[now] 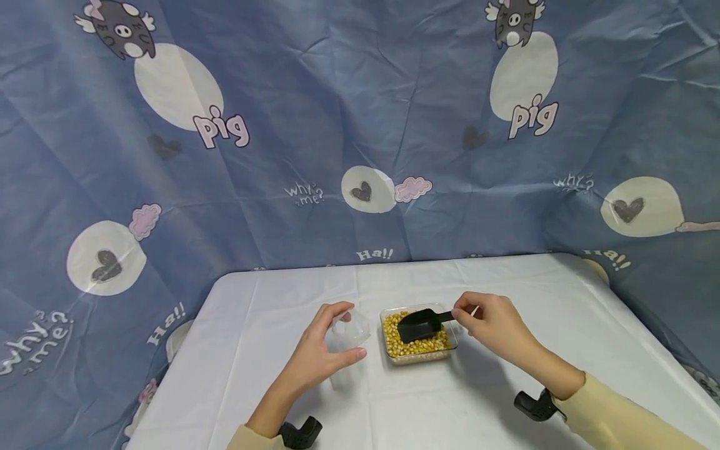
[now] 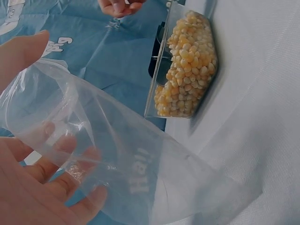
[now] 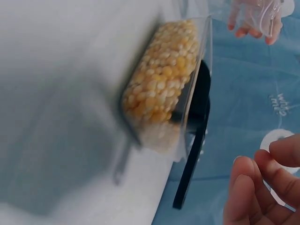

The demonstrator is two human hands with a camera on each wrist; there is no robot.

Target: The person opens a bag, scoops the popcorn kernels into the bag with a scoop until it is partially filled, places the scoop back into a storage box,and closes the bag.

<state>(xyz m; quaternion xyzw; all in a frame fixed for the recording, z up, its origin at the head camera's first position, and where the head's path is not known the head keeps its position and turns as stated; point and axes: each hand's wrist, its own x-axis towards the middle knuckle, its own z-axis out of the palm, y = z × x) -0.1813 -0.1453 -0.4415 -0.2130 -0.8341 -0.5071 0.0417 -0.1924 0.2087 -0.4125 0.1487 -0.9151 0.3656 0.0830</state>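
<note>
A clear plastic bag (image 2: 126, 140) hangs from my left hand (image 1: 320, 350). In the left wrist view, the thumb is at one side of its wide mouth and the fingers (image 2: 61, 178) curve along the other. To its right stands a clear rectangular container (image 1: 419, 359) of yellow corn kernels (image 3: 159, 75). A black scoop (image 1: 419, 325) lies on the corn, its handle (image 3: 190, 173) jutting past the rim. My right hand (image 1: 495, 325) is beside the handle's end; the right wrist view shows a gap between its loosely bent fingers (image 3: 243, 187) and the handle.
A white cloth (image 1: 281, 300) covers the table beneath the container. Behind it hangs a blue patterned curtain (image 1: 315, 125). Each wrist wears a black camera mount, such as the one at the right wrist (image 1: 537, 405).
</note>
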